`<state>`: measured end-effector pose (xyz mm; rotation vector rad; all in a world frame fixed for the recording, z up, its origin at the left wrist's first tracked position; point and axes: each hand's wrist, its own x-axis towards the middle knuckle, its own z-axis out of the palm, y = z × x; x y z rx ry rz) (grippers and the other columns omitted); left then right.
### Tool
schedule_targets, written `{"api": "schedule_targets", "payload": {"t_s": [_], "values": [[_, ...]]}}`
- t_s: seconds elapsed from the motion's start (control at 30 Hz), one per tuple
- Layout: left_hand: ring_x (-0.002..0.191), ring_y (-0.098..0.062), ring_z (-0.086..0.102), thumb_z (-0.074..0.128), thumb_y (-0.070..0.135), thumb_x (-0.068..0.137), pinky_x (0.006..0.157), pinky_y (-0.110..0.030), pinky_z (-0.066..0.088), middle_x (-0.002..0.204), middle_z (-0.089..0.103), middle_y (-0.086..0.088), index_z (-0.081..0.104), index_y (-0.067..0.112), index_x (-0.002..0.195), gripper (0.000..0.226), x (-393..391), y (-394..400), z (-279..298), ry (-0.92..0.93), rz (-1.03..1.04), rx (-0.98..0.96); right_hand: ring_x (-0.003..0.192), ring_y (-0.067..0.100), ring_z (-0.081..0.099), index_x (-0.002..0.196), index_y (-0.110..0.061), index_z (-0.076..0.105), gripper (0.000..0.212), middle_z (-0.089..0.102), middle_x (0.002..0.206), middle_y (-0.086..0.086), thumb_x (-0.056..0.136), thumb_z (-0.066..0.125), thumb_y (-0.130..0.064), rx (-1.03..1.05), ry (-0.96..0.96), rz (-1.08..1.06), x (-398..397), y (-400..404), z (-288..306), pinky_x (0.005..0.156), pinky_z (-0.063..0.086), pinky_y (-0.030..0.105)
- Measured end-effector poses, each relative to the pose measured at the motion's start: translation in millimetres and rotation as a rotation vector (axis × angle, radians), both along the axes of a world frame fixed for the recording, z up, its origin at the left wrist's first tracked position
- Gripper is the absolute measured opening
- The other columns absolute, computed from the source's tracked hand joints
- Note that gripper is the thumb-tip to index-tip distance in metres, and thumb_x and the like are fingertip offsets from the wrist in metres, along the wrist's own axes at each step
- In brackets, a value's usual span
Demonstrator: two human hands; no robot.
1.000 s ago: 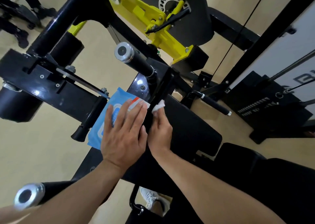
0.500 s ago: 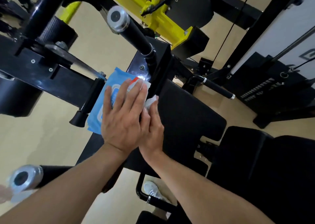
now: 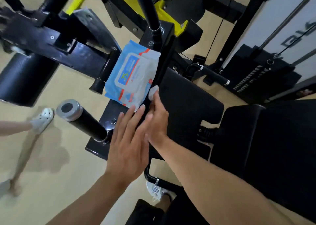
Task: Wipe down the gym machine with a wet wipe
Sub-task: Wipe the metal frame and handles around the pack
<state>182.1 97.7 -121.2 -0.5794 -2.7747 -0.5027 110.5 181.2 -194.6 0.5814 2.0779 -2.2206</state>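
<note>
A black gym machine fills the view, with a flat black plate (image 3: 109, 122) and a padded seat (image 3: 188, 96). A blue and white pack of wet wipes (image 3: 131, 74) lies on the plate beside an upright black bar (image 3: 164, 64). My right hand (image 3: 158, 120) pinches a small white wet wipe (image 3: 153, 91) and holds it against the lower end of that bar. My left hand (image 3: 127, 144) is flat with straight fingers, just below the pack, fingertips at its near corner.
Two black handles with silver end caps stick out, the near handle (image 3: 80, 118) at the left and the far handle (image 3: 147, 5) at the top. Yellow frame parts (image 3: 164, 12) lie behind. Another person's leg and white shoe (image 3: 42, 118) stand at the left. A weight stack (image 3: 256, 70) sits at the right.
My left hand has slid off the wipe pack toward me, uncovering it. My right hand with the wipe has come down along the bar. The view has shifted, and another person's leg now shows.
</note>
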Motion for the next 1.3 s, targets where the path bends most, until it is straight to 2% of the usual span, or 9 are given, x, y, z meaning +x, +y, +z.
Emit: {"api": "schedule_targets", "payload": {"t_s": [0.07,0.17,0.27,0.37,0.6,0.83,1.07,1.2,1.3], "values": [[0.151,-0.031,0.030,0.060,0.004,0.090,0.120,-0.057,0.029,0.158,0.039,-0.014,0.045,0.006,0.147,0.059,27,-8,-12,-0.032,0.030,0.002,0.136,0.011,0.052,0.147,-0.026,0.052,0.053,0.059,0.145,-0.003,0.101,0.048,-0.051,-0.055,-0.041,0.069,41,-10,4,0.117,0.039,0.040],[0.152,-0.033,0.027,0.060,0.006,0.090,0.119,-0.058,0.029,0.160,0.035,-0.017,0.038,0.002,0.150,0.064,50,-18,-20,-0.050,0.078,0.002,0.138,0.003,0.047,0.151,-0.020,0.048,0.045,0.053,0.150,0.000,0.106,0.047,-0.012,0.042,0.006,0.057,48,-9,5,0.119,0.035,0.025],[0.153,-0.033,0.025,0.057,0.005,0.089,0.123,-0.055,0.022,0.160,0.033,-0.019,0.039,-0.001,0.150,0.064,61,-30,-21,-0.048,0.141,-0.013,0.131,0.005,0.051,0.151,-0.019,0.047,0.051,0.056,0.146,0.001,0.103,0.042,-0.002,0.135,-0.071,-0.017,2,6,4,0.107,0.036,0.013],[0.152,-0.031,0.028,0.056,0.005,0.088,0.124,-0.051,0.019,0.159,0.037,-0.017,0.042,-0.002,0.148,0.062,76,-47,-22,-0.027,0.200,-0.032,0.125,0.009,0.056,0.151,-0.026,0.048,0.055,0.060,0.142,0.000,0.102,0.042,-0.002,0.181,-0.124,-0.046,-5,2,8,0.098,0.039,0.013],[0.153,-0.027,0.025,0.050,0.001,0.085,0.125,-0.052,0.017,0.161,0.036,-0.011,0.039,-0.001,0.150,0.066,94,-83,-33,-0.125,0.198,0.076,0.147,0.009,0.035,0.157,-0.012,0.032,0.058,0.041,0.158,0.004,0.103,0.047,0.001,0.181,0.084,0.040,124,-58,18,0.121,0.027,0.020],[0.148,-0.019,0.037,0.049,-0.005,0.084,0.123,-0.054,0.022,0.153,0.048,-0.003,0.053,0.006,0.144,0.062,86,-94,-26,-0.090,0.173,0.110,0.103,0.019,0.069,0.134,-0.028,0.060,0.049,0.074,0.107,-0.001,0.097,0.040,-0.002,0.300,-0.150,-0.064,24,-20,2,0.097,0.055,0.040],[0.153,-0.017,0.027,0.045,-0.009,0.077,0.124,-0.048,0.022,0.160,0.038,0.000,0.046,0.009,0.150,0.075,88,-94,-27,-0.170,0.185,0.145,0.130,0.012,0.058,0.147,-0.012,0.051,0.046,0.064,0.137,0.005,0.104,0.043,0.001,0.279,0.030,0.040,160,-76,14,0.109,0.045,0.027],[0.154,-0.015,0.020,0.055,-0.016,0.077,0.121,-0.048,0.030,0.162,0.035,0.001,0.042,0.010,0.152,0.081,92,-91,-25,-0.200,0.182,0.192,0.109,0.010,0.066,0.132,-0.028,0.064,0.044,0.072,0.114,-0.004,0.104,0.039,-0.006,0.277,-0.102,0.034,82,-42,16,0.101,0.053,0.031],[0.155,-0.015,0.018,0.056,-0.017,0.076,0.123,-0.045,0.026,0.163,0.032,0.002,0.040,0.011,0.153,0.083,94,-87,-25,-0.212,0.209,0.204,0.121,0.015,0.061,0.143,-0.035,0.054,0.056,0.067,0.132,-0.006,0.098,0.040,-0.004,0.210,-0.231,-0.049,9,-9,16,0.110,0.048,0.040]]}}
